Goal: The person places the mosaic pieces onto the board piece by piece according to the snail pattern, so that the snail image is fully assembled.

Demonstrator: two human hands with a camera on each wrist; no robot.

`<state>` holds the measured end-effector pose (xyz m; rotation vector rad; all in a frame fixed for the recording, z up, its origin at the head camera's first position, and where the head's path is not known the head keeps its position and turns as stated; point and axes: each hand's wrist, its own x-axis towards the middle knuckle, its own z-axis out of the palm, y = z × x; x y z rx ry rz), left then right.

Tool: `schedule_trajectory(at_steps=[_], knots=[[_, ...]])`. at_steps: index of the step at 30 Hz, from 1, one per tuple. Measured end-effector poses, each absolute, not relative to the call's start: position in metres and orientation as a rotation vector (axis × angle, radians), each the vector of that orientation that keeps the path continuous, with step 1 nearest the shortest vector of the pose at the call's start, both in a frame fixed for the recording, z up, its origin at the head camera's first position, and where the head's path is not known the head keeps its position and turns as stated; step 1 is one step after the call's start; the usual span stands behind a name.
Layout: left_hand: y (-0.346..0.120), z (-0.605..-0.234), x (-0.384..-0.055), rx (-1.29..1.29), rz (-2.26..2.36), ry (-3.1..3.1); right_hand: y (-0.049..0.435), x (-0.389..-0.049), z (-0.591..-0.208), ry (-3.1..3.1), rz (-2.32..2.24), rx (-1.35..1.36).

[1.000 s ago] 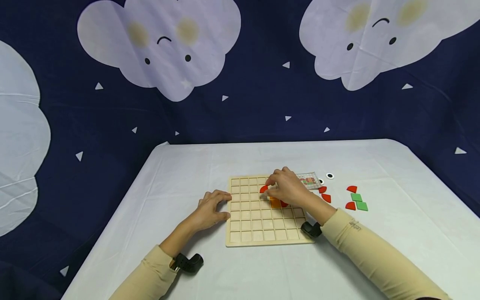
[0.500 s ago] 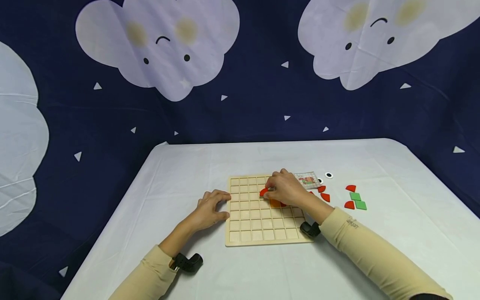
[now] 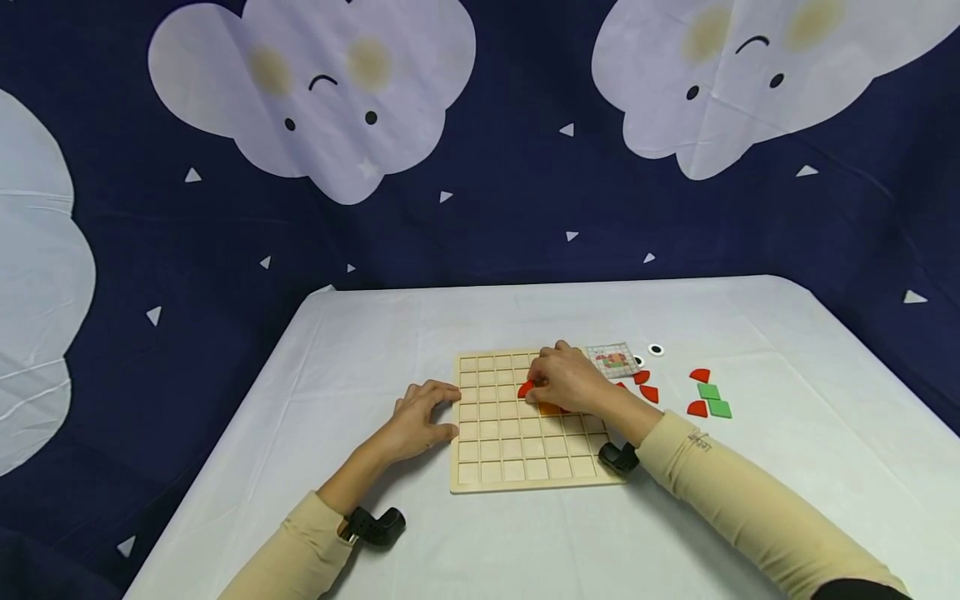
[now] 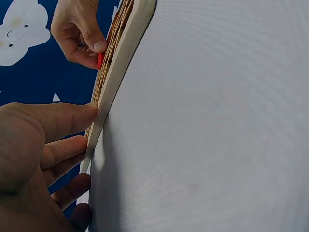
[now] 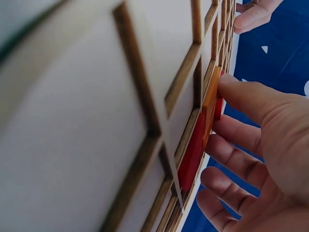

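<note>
My right hand pinches a red quarter-circle tile between thumb and fingers, at the upper middle of the wooden grid board. Beside it an orange tile sits in the grid, next to another red tile. In the left wrist view the held red tile stands on edge at the board's surface. My left hand touches the board's left edge with thumb and fingers stretched out. The right hand partly hides the tiles under it.
Right of the board lie a pattern card, white eye discs, several red quarter-circle tiles and two green tiles. A white cloth covers the table. A dark curtain with clouds hangs behind.
My right hand has moved slightly toward me with the red quarter-circle tile, bringing it beside the orange tile. The left hand stays at the board's edge.
</note>
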<state>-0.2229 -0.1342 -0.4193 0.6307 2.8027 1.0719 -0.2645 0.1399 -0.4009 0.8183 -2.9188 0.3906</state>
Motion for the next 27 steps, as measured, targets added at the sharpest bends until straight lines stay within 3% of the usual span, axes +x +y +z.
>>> schedule_trajectory(at_steps=[19,27], knots=[[-0.134,-0.42,-0.223,0.607,1.074,2.793,0.144,-0.261,-0.392,-2.899,0.567,0.782],[-0.134,-0.419,-0.222,0.608,1.061,2.808,0.175,-0.257,-0.375,-2.863,0.637,0.649]])
